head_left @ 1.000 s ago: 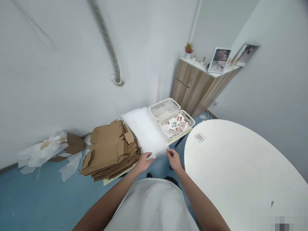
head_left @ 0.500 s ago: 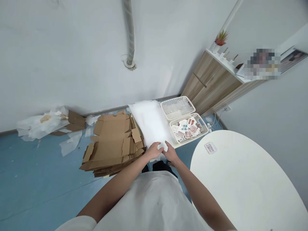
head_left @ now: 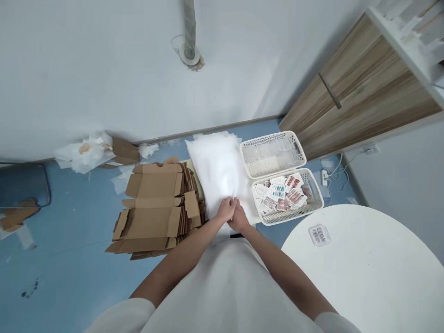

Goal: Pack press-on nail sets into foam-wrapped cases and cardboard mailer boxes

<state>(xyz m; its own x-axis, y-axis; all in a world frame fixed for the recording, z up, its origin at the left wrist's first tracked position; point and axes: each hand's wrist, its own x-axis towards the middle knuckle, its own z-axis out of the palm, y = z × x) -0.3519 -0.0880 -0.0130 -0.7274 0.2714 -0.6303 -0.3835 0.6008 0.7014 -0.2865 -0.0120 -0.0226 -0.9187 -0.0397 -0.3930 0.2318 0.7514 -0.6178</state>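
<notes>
Left hand (head_left: pixel 225 209) and right hand (head_left: pixel 238 217) are meeting over the near part of a pile of white sheets (head_left: pixel 217 159); the two are touching, fingers curled inward and bunched together. Whether the fingertips are pinching a sheet: cannot tell, the hands are hiding that spot.

White sheets are lying directly under and beyond both hands, most of the pile reaching to the far side, toward the wall. Pile is also showing to the left and right of the knuckles.

Left of the hands, just beside the sheets: flattened brown cartons (head_left: pixel 156 185) are lying stacked, edges uneven.

Right of the sheets, two white baskets are sitting side by side. Far basket (head_left: pixel 258 166) is holding clear plastic pieces; near basket (head_left: pixel 289 216) is holding printed cards (head_left: pixel 284 191) in a loose heap. Farther right and nearer, a small clear case (head_left: pixel 319 235) is resting on a round white table (head_left: pixel 367 282).
</notes>
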